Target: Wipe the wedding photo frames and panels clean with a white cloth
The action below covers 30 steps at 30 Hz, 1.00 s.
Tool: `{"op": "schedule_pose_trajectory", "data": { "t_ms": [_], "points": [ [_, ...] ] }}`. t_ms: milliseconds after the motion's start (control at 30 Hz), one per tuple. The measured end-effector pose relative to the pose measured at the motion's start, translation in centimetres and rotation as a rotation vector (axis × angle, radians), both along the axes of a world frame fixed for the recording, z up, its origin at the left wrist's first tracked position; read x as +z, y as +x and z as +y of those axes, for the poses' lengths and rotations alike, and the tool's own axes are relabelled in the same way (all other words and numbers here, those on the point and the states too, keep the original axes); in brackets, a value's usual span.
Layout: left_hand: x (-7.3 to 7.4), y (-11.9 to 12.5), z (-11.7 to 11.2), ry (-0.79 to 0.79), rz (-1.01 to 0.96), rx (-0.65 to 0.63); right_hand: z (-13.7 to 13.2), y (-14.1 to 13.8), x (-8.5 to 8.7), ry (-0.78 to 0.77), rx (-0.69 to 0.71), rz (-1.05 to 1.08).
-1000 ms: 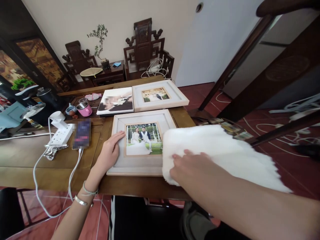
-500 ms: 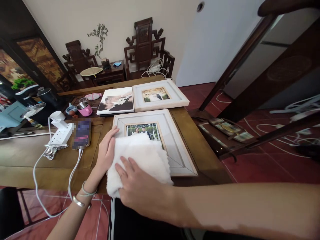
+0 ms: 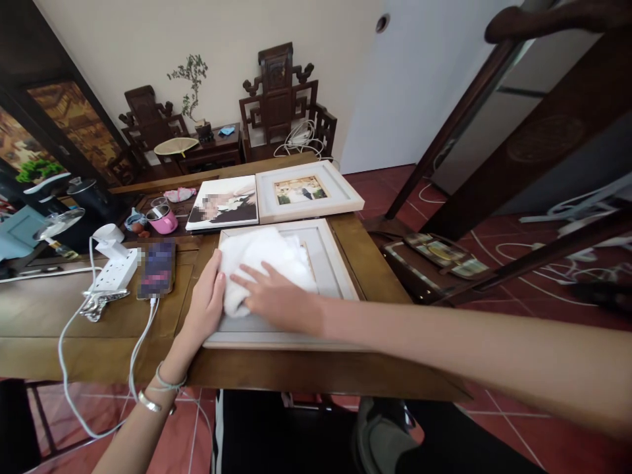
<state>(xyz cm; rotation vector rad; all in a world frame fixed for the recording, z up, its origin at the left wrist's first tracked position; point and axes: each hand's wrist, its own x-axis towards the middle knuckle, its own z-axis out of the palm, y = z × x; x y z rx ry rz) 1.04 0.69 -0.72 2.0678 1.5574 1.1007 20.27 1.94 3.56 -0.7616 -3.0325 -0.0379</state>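
Observation:
A pale wooden picture frame (image 3: 340,260) lies flat on the table, and a fluffy white cloth (image 3: 261,250) covers most of its photo. Palm down on the cloth, my right hand (image 3: 276,296) presses with its fingers spread. My left hand (image 3: 207,296) holds the frame's left side, fingers stretched along the edge and thumb near the cloth. Behind it, a second framed photo (image 3: 302,189) and a frameless photo panel (image 3: 224,201) lie side by side.
Left on the wooden table (image 3: 316,372) are a charging phone (image 3: 157,270), a white power strip (image 3: 116,270), loose white cables and a pink mug (image 3: 162,219). Carved chairs (image 3: 276,92) stand by the wall. A brown bag (image 3: 424,263) sits beyond the table's right edge.
My right hand has moved the cloth up and away from me over the frame, baring its near border and hiding the photo. My left hand stays at the frame's left side.

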Motion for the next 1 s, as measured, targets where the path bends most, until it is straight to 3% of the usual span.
{"op": "schedule_pose_trajectory", "data": {
  "t_ms": [167, 300, 500, 767, 867, 1000],
  "points": [
    [-0.3, -0.2, 0.3, 0.013, 0.087, -0.069, 5.8, 0.7, 2.1, 0.123, -0.203, 0.017],
    [-0.2, -0.2, 0.2, -0.01, 0.096, -0.082, 7.2, -0.1, 1.7, 0.124, -0.227, -0.019],
    [-0.2, -0.3, 0.3, -0.058, 0.138, -0.122, 3.5, -0.9, -0.3, -0.012, -0.205, -0.066],
    [-0.1, -0.2, 0.2, -0.087, 0.109, -0.096, -4.8, 0.4, 3.2, -0.36, -0.036, -0.171],
    [0.0, -0.1, 0.2, -0.082, 0.123, -0.105, -5.5, 0.8, 3.6, -0.402, -0.006, -0.18],
    [-0.3, -0.3, 0.4, -0.079, 0.142, -0.101, -3.7, 1.0, 1.9, -0.284, -0.039, -0.174]
  ]
}}
